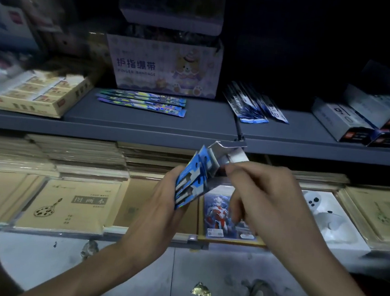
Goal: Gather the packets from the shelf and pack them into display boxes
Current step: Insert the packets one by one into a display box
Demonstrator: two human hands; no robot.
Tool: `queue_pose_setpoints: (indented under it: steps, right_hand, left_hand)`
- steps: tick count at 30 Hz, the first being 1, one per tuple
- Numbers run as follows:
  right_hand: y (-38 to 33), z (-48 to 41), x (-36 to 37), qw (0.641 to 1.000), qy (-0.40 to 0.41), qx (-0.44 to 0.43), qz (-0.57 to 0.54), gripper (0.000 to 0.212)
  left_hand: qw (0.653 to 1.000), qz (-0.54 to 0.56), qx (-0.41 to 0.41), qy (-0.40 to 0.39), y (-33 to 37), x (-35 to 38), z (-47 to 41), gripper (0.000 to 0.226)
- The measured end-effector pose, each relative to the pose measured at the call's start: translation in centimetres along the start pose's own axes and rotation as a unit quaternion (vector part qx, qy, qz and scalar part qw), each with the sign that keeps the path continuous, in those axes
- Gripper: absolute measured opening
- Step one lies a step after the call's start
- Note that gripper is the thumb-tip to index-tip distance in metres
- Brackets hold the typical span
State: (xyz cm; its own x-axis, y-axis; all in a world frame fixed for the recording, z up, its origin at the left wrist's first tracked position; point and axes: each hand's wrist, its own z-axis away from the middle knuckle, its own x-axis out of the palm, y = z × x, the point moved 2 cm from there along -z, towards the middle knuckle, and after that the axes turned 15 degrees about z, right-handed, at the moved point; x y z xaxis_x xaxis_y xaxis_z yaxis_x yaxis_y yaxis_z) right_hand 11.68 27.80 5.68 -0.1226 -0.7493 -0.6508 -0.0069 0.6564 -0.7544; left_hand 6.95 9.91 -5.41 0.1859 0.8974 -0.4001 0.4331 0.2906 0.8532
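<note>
Left hand [156,202] grips a fanned stack of blue packets [191,180] with white-and-dark print, tilted, in front of the shelf [192,123] edge. Just right of them is an open silver box [229,155], and the right hand [263,199] pinches its lower edge. Loose packets [254,106] lie on the shelf.

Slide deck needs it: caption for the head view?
Left hand grips a stack of blue packets, right hand pinches a small open box, more packets on the shelf behind.
</note>
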Motion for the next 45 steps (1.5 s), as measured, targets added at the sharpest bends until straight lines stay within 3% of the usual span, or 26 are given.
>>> queue_pose_setpoints:
  steps: [4,8,11,14,18,23,28,39,45]
  right_hand:
    - [-1.7,-0.8,0.9,0.997,-0.017,-0.05,-0.055,0.015]
    - [-2.9,-3.0,2.8,0.994,0.038,-0.094,-0.046,0.017]
    - [-2.9,-6.9,4.8,0.986,0.111,-0.119,0.046,0.016]
    - [-3.5,-11.2,7.2,0.942,0.143,-0.21,0.219,0.021]
    - [-4.2,-14.2,10.4,0.869,0.128,-0.286,0.382,0.033]
    - [-3.7,-13.5,11.6,0.828,0.183,-0.323,0.422,0.036]
    - [-3.7,-13.4,11.1,0.826,0.174,-0.316,0.434,0.046]
    - [-3.5,-13.3,9.4,0.83,0.133,-0.358,0.407,0.016]
    - [-3.0,-13.9,8.3,0.808,0.153,-0.352,0.446,0.018]
  left_hand:
    - [0.994,0.082,-0.044,0.053,0.0,-2.7,0.5,0.037]
    - [0.988,0.086,-0.068,0.111,-1.6,-6.0,1.2,0.037]
    - [0.982,0.092,-0.092,0.141,-2.8,-8.4,2.0,0.036]
    - [0.974,0.106,-0.1,0.175,-3.3,-10.2,2.4,0.039]
    - [0.963,0.13,-0.108,0.21,-3.5,-12.0,2.4,0.037]
    - [0.958,0.147,-0.097,0.227,-3.6,-13.3,2.3,0.031]
    - [0.957,0.15,-0.094,0.229,-3.4,-13.8,2.6,0.032]
    - [0.954,0.13,-0.089,0.254,-2.4,-14.5,1.8,0.038]
    - [0.951,0.133,-0.095,0.262,-2.1,-14.5,1.3,0.037]
